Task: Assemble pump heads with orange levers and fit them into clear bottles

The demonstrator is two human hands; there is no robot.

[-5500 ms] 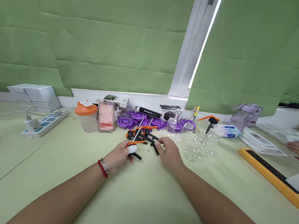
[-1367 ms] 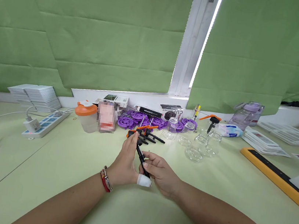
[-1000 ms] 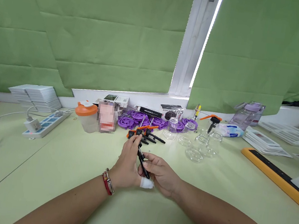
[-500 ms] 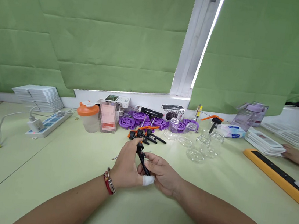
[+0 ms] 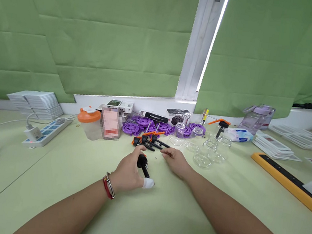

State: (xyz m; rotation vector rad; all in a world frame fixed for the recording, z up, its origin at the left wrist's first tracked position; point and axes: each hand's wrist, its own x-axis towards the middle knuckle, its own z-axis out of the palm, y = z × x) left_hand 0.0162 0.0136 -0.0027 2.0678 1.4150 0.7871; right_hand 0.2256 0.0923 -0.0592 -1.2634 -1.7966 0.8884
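My left hand (image 5: 129, 169) is closed round a black part with a round head and a straight shaft (image 5: 143, 165); a bit of orange shows at its top. White wrapping covers that thumb, and bracelets circle the wrist. Farther forward, my right hand (image 5: 175, 162) lies low over the table, fingers pinched together; whatever is between them I cannot make out. Its fingertips are close to the shaft ends of several black parts with orange handles (image 5: 149, 141). A tiny speck (image 5: 156, 157) rests on the table beside these fingertips.
Purple openwork discs (image 5: 143, 125) lie behind the black parts. Clear glass jars (image 5: 210, 146) stand to the right, near a yellow-and-black bar (image 5: 288, 186). Leftward are an orange-lidded cup (image 5: 89, 123), a power strip (image 5: 50, 133) and stacked white trays (image 5: 37, 102).
My right hand has left the black part and moved forward toward the other black parts. My left hand keeps hold and has shifted slightly left. A co-worker's hand at right has left view.
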